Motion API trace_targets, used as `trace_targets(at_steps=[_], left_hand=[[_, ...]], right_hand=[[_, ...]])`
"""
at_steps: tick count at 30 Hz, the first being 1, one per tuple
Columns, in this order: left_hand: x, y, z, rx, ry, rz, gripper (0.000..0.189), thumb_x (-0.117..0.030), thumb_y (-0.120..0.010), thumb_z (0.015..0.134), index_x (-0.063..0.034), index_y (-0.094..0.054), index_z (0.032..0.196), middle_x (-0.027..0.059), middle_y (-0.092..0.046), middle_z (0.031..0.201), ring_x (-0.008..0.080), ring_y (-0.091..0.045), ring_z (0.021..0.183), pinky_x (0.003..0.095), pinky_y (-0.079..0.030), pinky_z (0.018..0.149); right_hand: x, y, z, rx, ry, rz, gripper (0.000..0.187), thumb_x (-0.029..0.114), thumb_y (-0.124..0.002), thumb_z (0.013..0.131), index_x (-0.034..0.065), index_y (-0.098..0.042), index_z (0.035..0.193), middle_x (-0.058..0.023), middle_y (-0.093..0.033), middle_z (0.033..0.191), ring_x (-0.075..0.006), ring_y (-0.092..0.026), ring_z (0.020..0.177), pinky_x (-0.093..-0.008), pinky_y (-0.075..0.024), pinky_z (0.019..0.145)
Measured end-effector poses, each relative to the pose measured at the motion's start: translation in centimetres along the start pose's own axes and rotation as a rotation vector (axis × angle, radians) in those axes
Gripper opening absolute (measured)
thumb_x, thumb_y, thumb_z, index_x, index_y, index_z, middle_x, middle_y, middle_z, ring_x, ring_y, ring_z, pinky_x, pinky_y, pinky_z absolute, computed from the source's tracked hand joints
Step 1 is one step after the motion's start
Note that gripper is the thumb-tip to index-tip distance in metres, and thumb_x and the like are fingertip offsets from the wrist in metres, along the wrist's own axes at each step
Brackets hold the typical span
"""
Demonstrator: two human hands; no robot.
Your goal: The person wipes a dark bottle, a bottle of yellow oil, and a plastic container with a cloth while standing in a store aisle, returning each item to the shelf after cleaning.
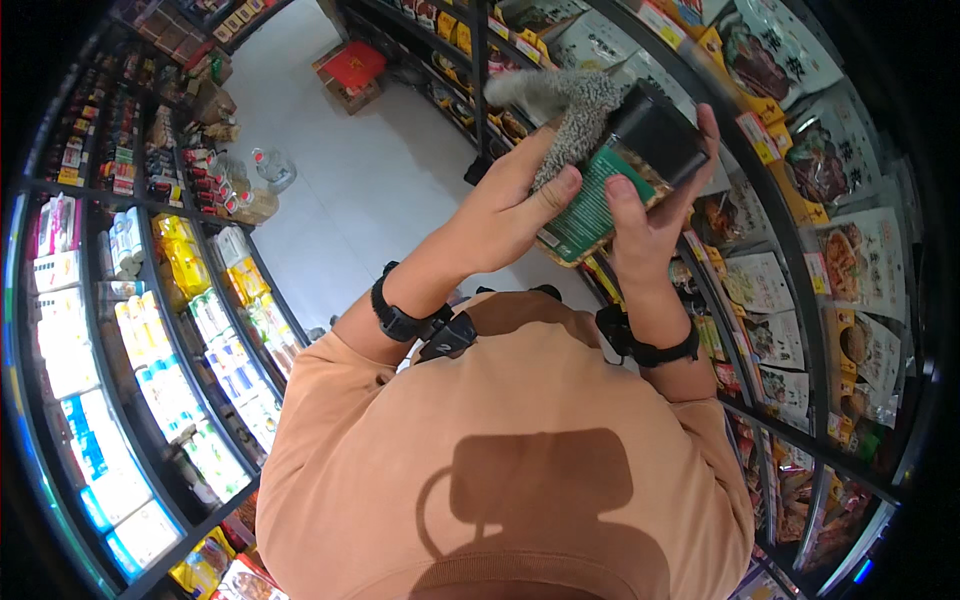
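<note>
Between both hands, up and right of the middle of the picture, a plastic jar [596, 206] with a black lid [656, 131] and a green printed label is held tilted. My left hand [514, 202] clasps a grey fluffy cloth [577, 120] against the jar's side and lid, its thumb near the label. My right hand [652, 217] holds the jar from the other side, with the thumb on the label and the fingers reaching up beside the lid. Part of the cloth hangs over my left hand. The fingers behind the jar are hidden.
Shelves with packaged food [859, 259] rise close on the right. Another shelf rack [150, 277] on the left carries bottles and packets. Large plastic bottles [274, 169] stand on the grey floor [322, 195] of the aisle. Farther along is a cardboard box [352, 97] with a red top.
</note>
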State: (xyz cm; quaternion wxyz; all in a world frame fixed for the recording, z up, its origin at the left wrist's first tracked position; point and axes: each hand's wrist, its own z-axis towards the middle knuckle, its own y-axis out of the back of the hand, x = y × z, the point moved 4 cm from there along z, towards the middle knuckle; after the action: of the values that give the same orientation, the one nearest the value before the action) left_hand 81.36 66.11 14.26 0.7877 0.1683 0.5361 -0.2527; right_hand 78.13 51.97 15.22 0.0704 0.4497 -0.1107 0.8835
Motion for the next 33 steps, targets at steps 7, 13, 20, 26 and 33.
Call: trace_targets(at_steps=[7, 13, 20, 26, 33], left_hand=[[2.0, 6.4, -0.3, 0.105, 0.030, 0.150, 0.052, -0.029, -0.052, 0.094, 0.0046, -0.040, 0.132, 0.0218, -0.051, 0.123, 0.0322, -0.048, 0.115, 0.0362, -0.036, 0.099], [2.5, 10.4, 1.1, -0.052, -0.042, 0.065, 0.066, -0.031, -0.065, 0.087, 0.0006, -0.034, 0.135, 0.0167, -0.047, 0.127, 0.0269, -0.046, 0.118, 0.0351, -0.034, 0.102], [3.8, 15.4, 3.2, 0.101, 0.269, -0.734, 0.068, -0.029, -0.056, 0.093, -0.0016, -0.022, 0.146, 0.0099, -0.042, 0.139, 0.0176, -0.043, 0.124, 0.0313, -0.033, 0.105], [9.9, 13.4, 4.1, 0.098, 0.496, -0.605, 0.056, -0.033, -0.045, 0.099, 0.0045, -0.035, 0.140, 0.0090, -0.043, 0.140, 0.0163, -0.039, 0.128, 0.0280, -0.027, 0.107], [8.8, 8.9, 3.8, 0.018, 0.527, -0.822, 0.050, -0.026, -0.052, 0.097, 0.0005, -0.038, 0.136, 0.0088, -0.051, 0.128, 0.0175, -0.050, 0.114, 0.0310, -0.040, 0.097]], right_hand=[[-2.3, -2.6, 5.4, -0.146, 0.093, 0.046, 0.074, 0.017, -0.066, 0.083, 0.0083, -0.021, 0.142, -0.0159, -0.046, 0.128, -0.0316, -0.056, 0.112, -0.0440, -0.0465, 0.093], [-4.2, -8.2, 6.0, -0.441, 0.057, 0.059, 0.083, 0.030, -0.071, 0.083, 0.0120, -0.016, 0.144, -0.0091, -0.037, 0.130, -0.0210, -0.041, 0.115, -0.0365, -0.0334, 0.100], [-3.1, -11.5, 6.7, -0.157, 0.204, 0.101, 0.093, 0.049, -0.075, 0.075, 0.0093, -0.021, 0.139, -0.0139, -0.045, 0.130, -0.0245, -0.054, 0.108, -0.0366, -0.0455, 0.091], [-5.3, -10.5, 4.7, -0.204, 0.249, -0.164, 0.079, 0.021, -0.078, 0.073, 0.0094, -0.025, 0.131, -0.0162, -0.038, 0.126, -0.0305, -0.051, 0.113, -0.0416, -0.0472, 0.092], [-2.6, -10.0, 0.2, -0.245, 0.657, -0.721, 0.078, 0.019, -0.084, 0.069, 0.0171, -0.030, 0.126, -0.0224, -0.037, 0.129, -0.0397, -0.055, 0.109, -0.0399, -0.0560, 0.080]])
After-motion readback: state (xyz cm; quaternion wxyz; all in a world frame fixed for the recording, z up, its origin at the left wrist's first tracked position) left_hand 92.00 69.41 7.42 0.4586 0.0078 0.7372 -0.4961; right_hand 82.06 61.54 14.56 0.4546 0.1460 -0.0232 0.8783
